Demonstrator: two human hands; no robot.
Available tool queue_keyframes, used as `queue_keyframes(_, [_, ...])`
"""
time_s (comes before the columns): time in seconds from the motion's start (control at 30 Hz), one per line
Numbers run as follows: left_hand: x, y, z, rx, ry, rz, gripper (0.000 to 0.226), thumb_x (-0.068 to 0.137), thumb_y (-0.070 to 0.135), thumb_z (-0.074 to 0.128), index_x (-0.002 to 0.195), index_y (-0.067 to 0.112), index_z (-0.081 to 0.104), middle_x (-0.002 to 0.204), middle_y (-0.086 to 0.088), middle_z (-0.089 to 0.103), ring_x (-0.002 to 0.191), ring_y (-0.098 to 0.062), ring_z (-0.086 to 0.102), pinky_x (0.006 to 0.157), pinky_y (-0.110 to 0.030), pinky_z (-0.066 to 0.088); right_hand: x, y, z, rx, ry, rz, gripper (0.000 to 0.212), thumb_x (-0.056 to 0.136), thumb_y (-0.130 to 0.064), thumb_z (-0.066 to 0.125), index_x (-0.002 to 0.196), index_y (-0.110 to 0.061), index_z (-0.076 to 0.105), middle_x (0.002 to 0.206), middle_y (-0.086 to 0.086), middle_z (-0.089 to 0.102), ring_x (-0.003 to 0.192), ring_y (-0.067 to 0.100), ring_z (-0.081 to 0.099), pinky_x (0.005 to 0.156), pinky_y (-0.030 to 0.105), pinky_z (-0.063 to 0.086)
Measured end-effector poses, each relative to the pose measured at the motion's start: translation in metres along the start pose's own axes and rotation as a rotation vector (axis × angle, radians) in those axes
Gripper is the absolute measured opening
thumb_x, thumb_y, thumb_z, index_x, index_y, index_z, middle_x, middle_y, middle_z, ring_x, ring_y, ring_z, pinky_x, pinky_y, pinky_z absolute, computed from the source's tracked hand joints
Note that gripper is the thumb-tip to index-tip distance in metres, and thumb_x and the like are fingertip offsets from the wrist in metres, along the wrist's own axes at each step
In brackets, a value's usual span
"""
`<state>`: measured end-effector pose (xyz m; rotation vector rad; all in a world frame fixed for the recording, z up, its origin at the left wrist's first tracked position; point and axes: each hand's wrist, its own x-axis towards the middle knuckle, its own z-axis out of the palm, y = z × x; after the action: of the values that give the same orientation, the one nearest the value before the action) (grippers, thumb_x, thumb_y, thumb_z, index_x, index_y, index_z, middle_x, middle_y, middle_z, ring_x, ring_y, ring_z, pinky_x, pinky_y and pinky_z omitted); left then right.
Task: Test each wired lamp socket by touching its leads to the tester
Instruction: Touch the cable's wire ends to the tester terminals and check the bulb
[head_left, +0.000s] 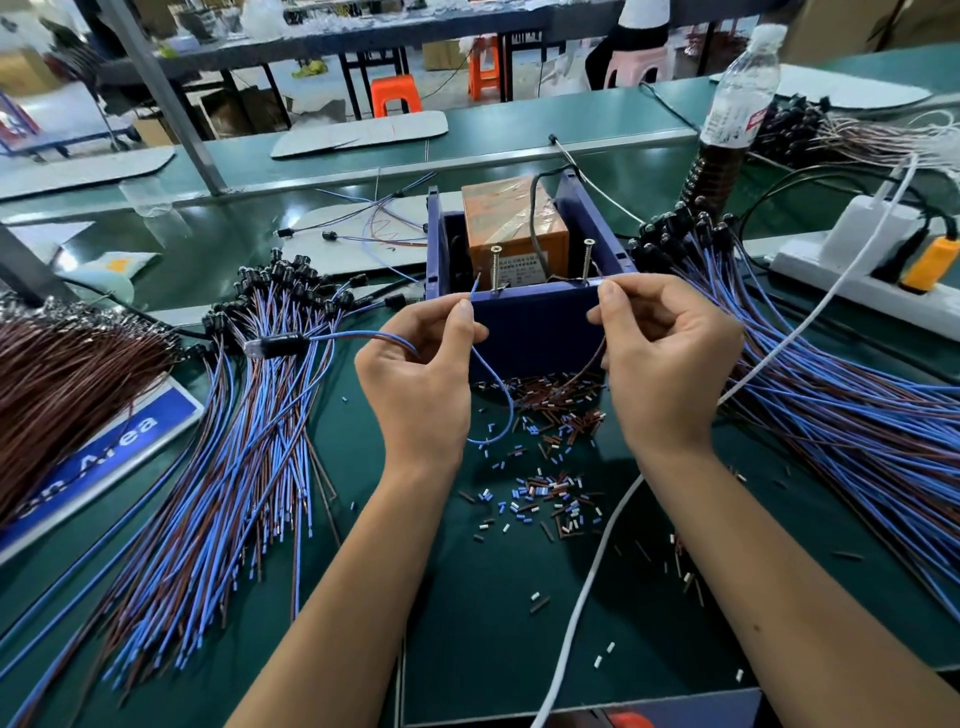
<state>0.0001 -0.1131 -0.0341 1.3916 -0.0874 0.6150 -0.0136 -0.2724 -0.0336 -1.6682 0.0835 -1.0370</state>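
Observation:
The tester (530, 312) is a blue open box with an orange transformer and two upright screws (496, 267) at its front edge. My left hand (415, 374) pinches the blue lead (475, 288), whose bare tip stands just left of the left screw. My right hand (670, 358) pinches the brown lead (592, 358) at the box's front rim, close to the right screw (588, 260). The lamp socket (278, 344) on these leads hangs out to the left, black with a clear bulb tip. I cannot tell whether either tip touches a screw.
A big bundle of wired sockets (249, 415) lies to the left, another bundle (841, 395) to the right. Cut insulation bits (545, 467) litter the green mat. A white cable (587, 597), a power strip (862, 280) and a water bottle (737, 104) stand on the right.

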Motion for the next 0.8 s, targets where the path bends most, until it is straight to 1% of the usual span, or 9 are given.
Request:
queue_keyframes(0.13, [-0.0021,0.0,0.0019,0.023,-0.039,0.025,0.016,0.094,0.01,0.071,0.086,0.022,0.077,0.069,0.001,0.074,0.064,-0.009,0.067,0.067,-0.018,0.05,-0.0022,-0.0005,0.0005,-0.031,-0.014,-0.046,0.01,0.099,-0.018,0.07,0.096,-0.015,0.079,0.075,-0.01,0.073,0.068,0.009,0.072,0.063,0.027,0.057])
queue_keyframes(0.37, [-0.0018,-0.0013,0.0024,0.032,-0.055,0.032,0.015,0.095,0.008,0.069,0.089,0.019,0.078,0.069,0.002,0.073,0.065,-0.009,0.067,0.069,-0.019,0.051,-0.0042,-0.0006,0.0006,-0.05,-0.049,-0.054,0.013,0.101,-0.016,0.067,0.101,-0.013,0.08,0.077,-0.011,0.073,0.065,0.007,0.069,0.061,0.02,0.051])
queue_keyframes(0.47, [-0.0022,-0.0012,0.0032,0.032,-0.05,0.028,0.015,0.096,0.008,0.07,0.089,0.02,0.077,0.069,0.001,0.073,0.065,-0.009,0.067,0.069,-0.019,0.051,-0.0043,-0.0019,0.0006,-0.052,-0.048,-0.056,0.013,0.101,-0.016,0.066,0.101,-0.014,0.079,0.077,-0.012,0.073,0.066,0.007,0.069,0.062,0.019,0.051])
queue_keyframes(0.63, [-0.0018,-0.0014,0.0045,0.038,-0.061,0.033,0.009,0.096,0.007,0.07,0.092,0.011,0.078,0.067,0.002,0.073,0.064,-0.008,0.066,0.068,-0.018,0.05,-0.0048,-0.0021,0.0013,-0.053,-0.056,-0.05,0.013,0.101,-0.017,0.066,0.102,-0.014,0.078,0.077,-0.012,0.073,0.067,0.007,0.069,0.062,0.019,0.052])
queue_keyframes(0.8, [-0.0027,0.0,0.0045,0.024,-0.055,0.022,0.013,0.095,0.005,0.069,0.089,0.014,0.077,0.066,0.003,0.072,0.062,-0.006,0.064,0.068,-0.016,0.049,-0.0046,0.0001,0.0005,-0.05,-0.063,-0.048,0.014,0.102,-0.017,0.065,0.103,-0.012,0.079,0.078,-0.009,0.074,0.065,0.007,0.069,0.062,0.023,0.052])
